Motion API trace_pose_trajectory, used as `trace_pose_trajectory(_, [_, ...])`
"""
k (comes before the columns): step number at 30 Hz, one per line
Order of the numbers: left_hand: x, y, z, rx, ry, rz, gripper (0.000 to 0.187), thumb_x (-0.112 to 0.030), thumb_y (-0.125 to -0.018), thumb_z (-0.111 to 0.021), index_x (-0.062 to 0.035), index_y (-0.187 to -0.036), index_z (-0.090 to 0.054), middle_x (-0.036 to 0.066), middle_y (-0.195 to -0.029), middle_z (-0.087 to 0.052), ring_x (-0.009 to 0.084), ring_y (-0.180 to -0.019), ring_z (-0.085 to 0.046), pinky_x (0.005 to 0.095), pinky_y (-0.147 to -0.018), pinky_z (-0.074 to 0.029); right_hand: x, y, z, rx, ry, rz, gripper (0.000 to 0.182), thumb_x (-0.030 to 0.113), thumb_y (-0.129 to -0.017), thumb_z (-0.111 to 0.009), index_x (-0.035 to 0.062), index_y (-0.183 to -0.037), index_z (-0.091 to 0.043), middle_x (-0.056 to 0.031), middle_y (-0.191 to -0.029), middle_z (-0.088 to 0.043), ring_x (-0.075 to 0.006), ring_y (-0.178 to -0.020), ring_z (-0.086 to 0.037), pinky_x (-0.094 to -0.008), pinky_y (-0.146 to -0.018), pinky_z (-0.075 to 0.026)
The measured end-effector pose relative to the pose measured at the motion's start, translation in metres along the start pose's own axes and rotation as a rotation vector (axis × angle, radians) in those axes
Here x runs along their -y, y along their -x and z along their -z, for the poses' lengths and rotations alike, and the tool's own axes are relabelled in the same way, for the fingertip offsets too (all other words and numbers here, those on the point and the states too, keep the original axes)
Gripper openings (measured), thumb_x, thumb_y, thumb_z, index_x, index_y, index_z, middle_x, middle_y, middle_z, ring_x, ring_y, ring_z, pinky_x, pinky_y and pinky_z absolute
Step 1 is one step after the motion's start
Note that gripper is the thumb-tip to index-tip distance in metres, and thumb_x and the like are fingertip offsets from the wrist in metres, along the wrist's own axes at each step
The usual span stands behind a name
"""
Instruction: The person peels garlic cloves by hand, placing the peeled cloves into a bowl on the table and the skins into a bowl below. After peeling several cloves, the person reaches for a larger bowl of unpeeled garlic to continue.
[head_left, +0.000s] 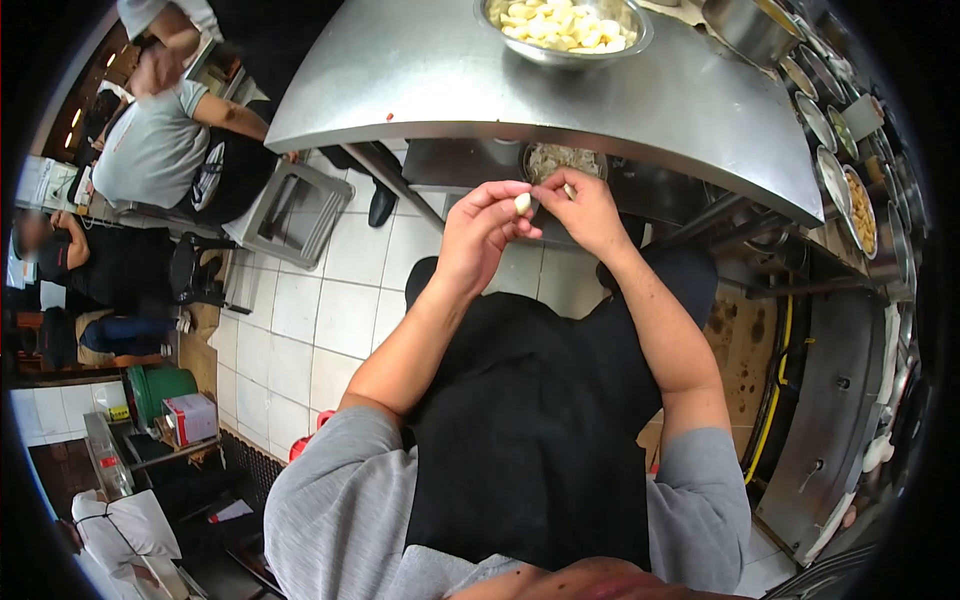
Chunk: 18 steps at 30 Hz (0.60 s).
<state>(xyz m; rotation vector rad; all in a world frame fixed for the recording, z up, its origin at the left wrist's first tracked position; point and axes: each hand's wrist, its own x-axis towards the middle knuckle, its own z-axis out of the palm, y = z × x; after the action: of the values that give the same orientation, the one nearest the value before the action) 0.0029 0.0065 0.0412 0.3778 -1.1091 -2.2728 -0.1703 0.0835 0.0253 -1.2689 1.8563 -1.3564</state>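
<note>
My left hand point(485, 230) is raised just below the front edge of the steel table point(400, 70), its fingers closed round a pale peeled garlic clove point(523, 203). Close beside it, my right hand point(583, 213) pinches a small pale piece point(569, 190), which looks like garlic too. The fingertips of both hands nearly meet. Above them on the table stands a metal bowl point(575, 58) heaped with peeled cloves. Under the table, behind my fingers, a second bowl point(566, 158) holds pale scraps that look like peelings.
A metal pot point(750, 30) stands at the table's far right, near several bowls of ingredients. At left are a grey plastic stool point(300, 215) and a person in a grey shirt point(155, 150); other people stand farther off. Table legs flank my knees.
</note>
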Motion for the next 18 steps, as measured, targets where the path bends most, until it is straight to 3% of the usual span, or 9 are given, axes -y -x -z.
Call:
trace_pose_trajectory(4, [-0.065,-0.010,-0.048,0.139,-0.425,-0.411,0.027,-0.009,-0.090,-0.062,0.0048,-0.113,-0.063,0.010,-0.097,-0.066,0.0184,-0.083,-0.064,0.0330,-0.077,-0.054,-0.013,0.003,0.003,0.055,0.117,-0.009,0.020,0.022,-0.084,-0.069,0.0031,-0.092,-0.068,-0.0106,-0.074,-0.064,-0.0198,-0.070,-0.062,-0.0332,-0.069,-0.049])
trace_pose_trajectory(5, [-0.103,-0.040,-0.073,0.114,-0.754,-0.648,0.027,-0.011,-0.091,-0.063,0.0061,-0.112,-0.064,0.010,-0.100,-0.068,0.0160,-0.084,-0.064,0.0295,-0.078,-0.052,-0.026,-0.001,0.001,0.121,0.167,-0.031,0.019,0.018,-0.085,-0.064,0.0025,-0.095,-0.068,-0.0127,-0.081,-0.068,-0.0230,-0.076,-0.065,-0.0343,-0.074,-0.051])
trace_pose_trajectory(7, [-0.124,-0.082,-0.082,0.033,-1.004,-0.818,0.027,-0.013,-0.092,-0.065,0.0008,-0.115,-0.066,0.006,-0.087,-0.070,0.0110,-0.080,-0.063,0.0241,-0.074,-0.050,-0.036,-0.002,0.000,0.126,0.205,0.006,0.020,0.016,-0.084,-0.062,0.0017,-0.097,-0.067,-0.0139,-0.085,-0.069,-0.0245,-0.079,-0.066,-0.0346,-0.076,-0.051])
trace_pose_trajectory(10, [-0.129,-0.086,-0.086,0.041,-0.713,-0.899,0.032,-0.011,-0.092,-0.063,0.0018,-0.122,-0.062,0.011,-0.104,-0.067,0.0134,-0.094,-0.062,0.0252,-0.082,-0.049,-0.039,-0.006,0.011,0.110,0.269,0.114,0.025,0.012,-0.083,-0.056,0.0022,-0.103,-0.066,-0.0130,-0.083,-0.067,-0.0214,-0.075,-0.065,-0.0338,-0.071,-0.051])
trace_pose_trajectory(11, [-0.127,-0.078,-0.084,0.108,-0.688,-0.956,0.033,-0.008,-0.093,-0.061,0.0033,-0.124,-0.059,0.012,-0.110,-0.065,0.0140,-0.098,-0.060,0.0254,-0.084,-0.049,-0.031,-0.015,0.019,0.162,0.149,-0.085,0.026,0.013,-0.084,-0.055,0.0032,-0.105,-0.065,-0.0109,-0.079,-0.065,-0.0181,-0.072,-0.062,-0.0330,-0.067,-0.051])
trace_pose_trajectory(12, [-0.116,-0.061,-0.082,0.080,-0.680,-0.942,0.030,-0.007,-0.095,-0.057,0.0065,-0.122,-0.058,0.016,-0.117,-0.064,0.0210,-0.103,-0.063,0.0347,-0.089,-0.052,-0.028,-0.015,0.022,0.224,0.015,-0.296,0.027,0.014,-0.085,-0.054,0.0041,-0.107,-0.065,-0.0088,-0.075,-0.062,-0.0148,-0.068,-0.060,-0.0322,-0.063,-0.050])
trace_pose_trajectory(13, [-0.101,-0.049,-0.070,0.074,-0.680,-0.870,0.025,-0.004,-0.094,-0.056,0.0074,-0.115,-0.059,0.017,-0.111,-0.065,0.0203,-0.097,-0.064,0.0349,-0.086,-0.052,-0.039,-0.018,0.024,0.214,-0.127,-0.285,0.027,0.012,-0.087,-0.050,0.0052,-0.109,-0.065,-0.0037,-0.072,-0.057,-0.0095,-0.064,-0.054,-0.0293,-0.056,-0.048])
trace_pose_trajectory(15, [-0.063,-0.031,-0.048,0.113,-0.613,-0.629,0.018,-0.001,-0.092,-0.056,0.0068,-0.107,-0.063,0.015,-0.096,-0.068,0.0183,-0.086,-0.065,0.0323,-0.079,-0.053,-0.053,-0.023,0.031,0.205,-0.371,-0.252,0.028,0.008,-0.091,-0.047,0.0005,-0.113,-0.061,-0.0041,-0.086,-0.060,-0.0106,-0.072,-0.057,-0.0271,-0.065,-0.050])
trace_pose_trajectory(18, [0.000,-0.027,-0.012,-0.041,-0.405,-0.184,0.017,-0.005,-0.092,-0.062,0.0030,-0.106,-0.064,0.011,-0.094,-0.069,0.0164,-0.081,-0.066,0.0300,-0.075,-0.055,-0.044,-0.020,0.026,0.119,-0.586,-0.237,0.026,0.005,-0.094,-0.048,-0.0016,-0.118,-0.058,-0.0066,-0.099,-0.062,-0.0133,-0.083,-0.061,-0.0280,-0.077,-0.052])
